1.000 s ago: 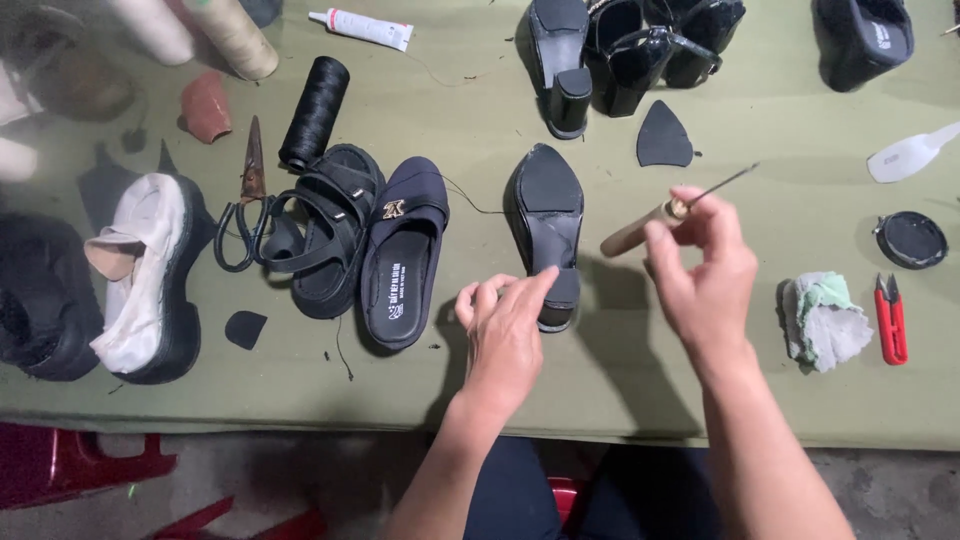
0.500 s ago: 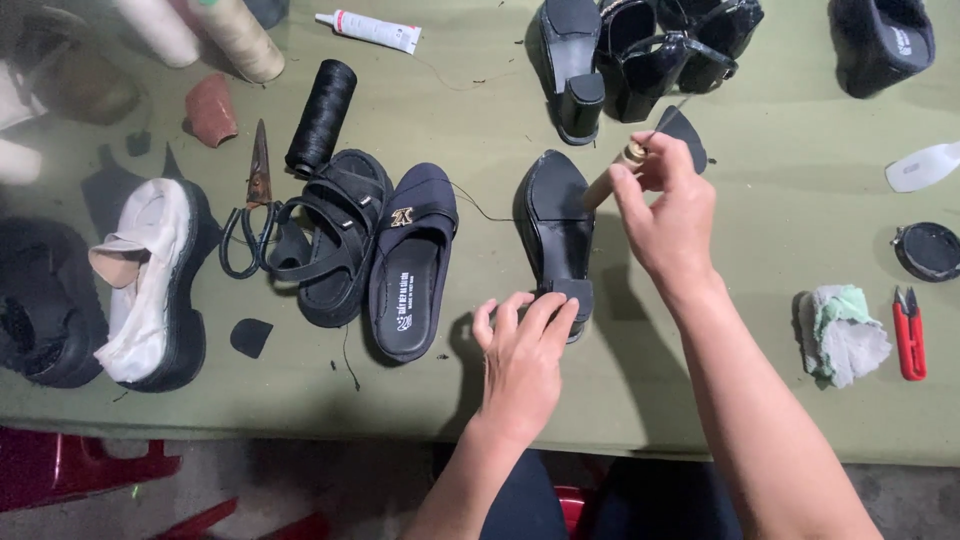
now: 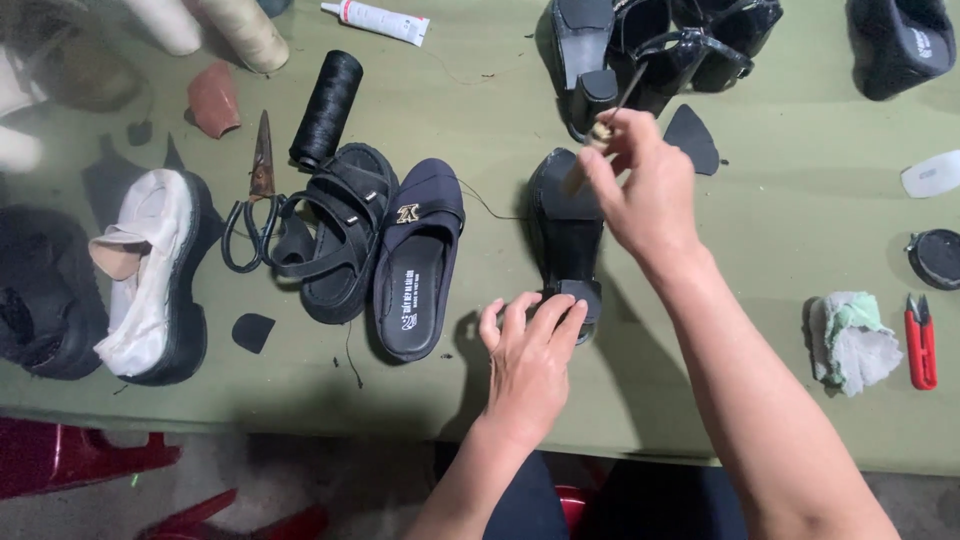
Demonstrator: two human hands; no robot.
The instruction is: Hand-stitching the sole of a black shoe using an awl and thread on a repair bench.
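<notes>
On the green table [image 3: 760,200], the left hand [image 3: 528,362] lies near, fingers spread flat and pressing the heel end of a black shoe [image 3: 566,235]. The shoe lies sole up, its long axis running near to far. At its far end, the right hand [image 3: 645,190] is pinched shut on a wooden-handled awl [image 3: 592,148], whose tip slants far and right.

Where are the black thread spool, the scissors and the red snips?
black thread spool [image 3: 326,108], head view, middle of its side.
scissors [image 3: 262,160], head view, on the rusty blades.
red snips [image 3: 920,343], head view, on the red handle.
</notes>
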